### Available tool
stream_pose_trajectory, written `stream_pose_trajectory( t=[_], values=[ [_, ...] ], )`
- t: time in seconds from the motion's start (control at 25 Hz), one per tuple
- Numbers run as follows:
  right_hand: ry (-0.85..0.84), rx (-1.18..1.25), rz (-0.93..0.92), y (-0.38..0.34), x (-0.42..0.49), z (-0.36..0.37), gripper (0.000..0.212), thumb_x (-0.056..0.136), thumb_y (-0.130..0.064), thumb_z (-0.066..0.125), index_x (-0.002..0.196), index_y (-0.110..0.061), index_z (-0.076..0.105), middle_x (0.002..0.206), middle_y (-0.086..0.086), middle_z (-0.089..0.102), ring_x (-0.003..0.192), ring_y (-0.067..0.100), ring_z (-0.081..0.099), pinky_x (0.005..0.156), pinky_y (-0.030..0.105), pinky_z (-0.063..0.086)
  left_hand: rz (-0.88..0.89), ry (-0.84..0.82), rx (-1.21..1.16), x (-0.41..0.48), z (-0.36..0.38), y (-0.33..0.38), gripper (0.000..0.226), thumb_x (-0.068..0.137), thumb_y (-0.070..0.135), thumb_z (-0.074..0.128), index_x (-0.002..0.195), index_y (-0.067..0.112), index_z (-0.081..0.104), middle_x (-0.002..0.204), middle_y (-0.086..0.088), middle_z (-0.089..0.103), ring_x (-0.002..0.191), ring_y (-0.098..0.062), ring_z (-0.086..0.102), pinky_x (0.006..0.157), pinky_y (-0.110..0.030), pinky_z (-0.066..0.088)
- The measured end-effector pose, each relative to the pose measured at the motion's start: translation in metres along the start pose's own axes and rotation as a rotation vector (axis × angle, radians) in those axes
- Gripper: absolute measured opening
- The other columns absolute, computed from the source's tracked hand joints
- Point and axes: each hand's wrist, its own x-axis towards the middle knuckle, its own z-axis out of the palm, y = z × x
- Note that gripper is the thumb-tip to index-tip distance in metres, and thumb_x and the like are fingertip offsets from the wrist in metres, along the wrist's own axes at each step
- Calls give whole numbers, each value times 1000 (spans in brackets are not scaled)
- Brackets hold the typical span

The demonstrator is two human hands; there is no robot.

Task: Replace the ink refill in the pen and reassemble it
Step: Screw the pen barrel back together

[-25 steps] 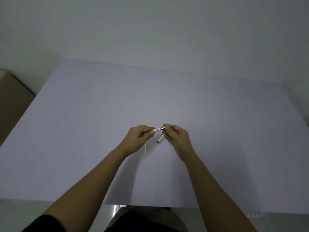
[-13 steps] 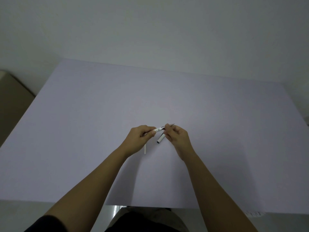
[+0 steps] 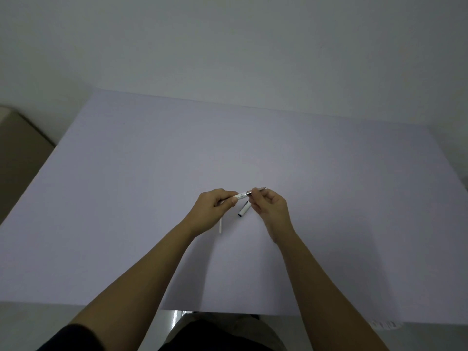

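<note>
Left hand [image 3: 215,207] pinches the white pen barrel [image 3: 240,196]; right hand [image 3: 269,207], at its three o'clock, grips the dark tip section [image 3: 254,191]. Keep both coaxial, twist gently.

Dim, flat, bluish-grey overall, without glare. Faint soft shadows beneath both forearms, nearer than the hands. Wide-angle bending toward edges; reasonably sharp throughout.

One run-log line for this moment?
left hand: holds pen barrel | right hand: grips tip section | pen cap, spare refill: on table
</note>
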Motion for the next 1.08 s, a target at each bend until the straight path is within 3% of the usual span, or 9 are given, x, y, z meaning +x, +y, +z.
stream_pose_trajectory(
  t=[0.16,0.32,0.44,0.6,0.72,0.88,1.0,1.08],
  values=[
    [-18,38,-8,0,0,-1,12,88,-22,60,89,-23,72,89,-8,73,93,9,66,83,21,51,2,4,-1,-1,0,1,19,92,29,52,102,30,68,80,7,61,67,2,49,65,-19,38],
    [15,-31,-21,-2,0,1,16,85,-30,63,76,-19,71,77,-2,67,82,13,61,91,33,49,5,-3,-12,-2,2,1,19,92,30,52,103,32,67,81,4,61,67,1,48,65,-18,38],
    [-31,57,9,1,-2,1,15,90,-21,58,91,-25,72,93,-7,72,97,8,65,88,23,50,3,7,-18,-3,3,2,18,92,29,52,101,34,67,81,2,62,67,1,48,64,-15,38],
    [19,-15,-23,-1,-4,3,13,83,-29,66,81,-17,72,80,-7,72,84,8,66,84,27,49,16,1,-21,-4,3,2,18,92,28,52,100,33,67,77,11,58,67,4,49,62,-6,37],
    [-23,72,0,-3,-6,3,14,89,-25,58,92,-23,71,92,-7,72,96,7,65,86,22,50,19,4,-16,-4,3,3,19,92,28,52,103,29,68,78,10,59,67,5,49,62,-5,37],
    [13,14,-24,-5,-6,6,15,89,-25,59,84,-17,71,90,0,69,96,13,63,96,32,49,29,2,-11,-3,2,4,19,92,29,51,102,31,68,80,6,61,67,3,49,63,-6,38],
    [-38,105,10,-6,-7,7,15,91,-19,56,92,-23,70,105,-1,69,104,9,63,87,21,51,31,11,2,-2,1,5,20,92,28,51,105,30,67,82,3,62,67,3,49,62,-6,37],
    [-30,69,-6,-6,-7,8,14,90,-18,57,88,-21,71,94,-3,72,96,8,67,82,20,51,32,7,4,-2,1,5,20,92,29,52,106,30,67,81,3,62,67,3,48,62,-7,37]
  ],
)
